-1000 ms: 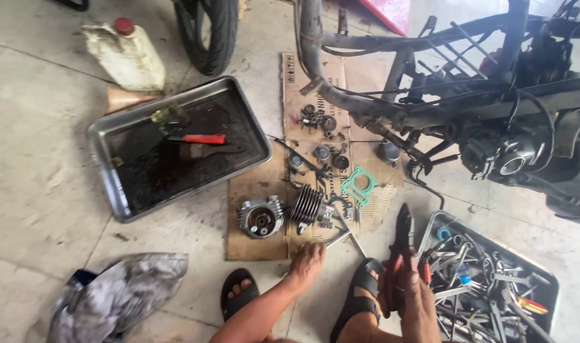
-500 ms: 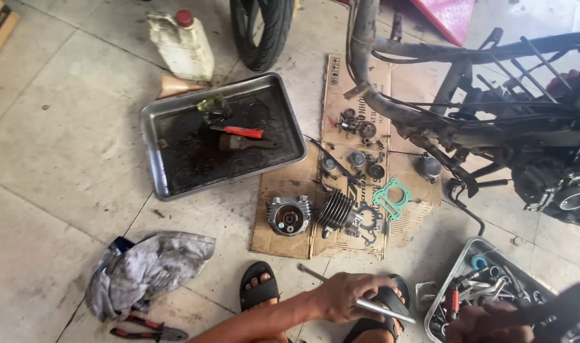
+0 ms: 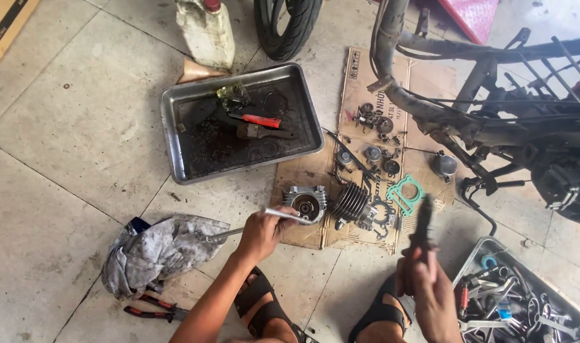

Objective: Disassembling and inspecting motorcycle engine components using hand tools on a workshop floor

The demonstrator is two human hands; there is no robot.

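My left hand [image 3: 259,234] grips a long steel wrench [image 3: 283,215] that lies nearly level, its tip next to a grey cylinder head [image 3: 306,203] on a cardboard sheet [image 3: 360,82]. Beside the head sits a finned black cylinder [image 3: 351,202]. My right hand [image 3: 426,286] holds black pliers [image 3: 424,220] upright, above my sandalled foot [image 3: 382,310]. A green gasket [image 3: 404,192] and several small engine parts lie on the cardboard.
A metal tray [image 3: 175,127] with oily residue, a brush and a red-handled tool sits left of the cardboard. A grey rag [image 3: 160,251] and red pliers [image 3: 151,308] lie lower left. A tool tray [image 3: 519,305] stands lower right. A stripped motorcycle frame [image 3: 487,121], tyre [image 3: 283,25] and jug [image 3: 207,32] stand beyond.
The view has shifted left. My left hand has lifted the wrench from beside my foot up to the cylinder head. My right hand has come out of the tool tray holding the black pliers upright.
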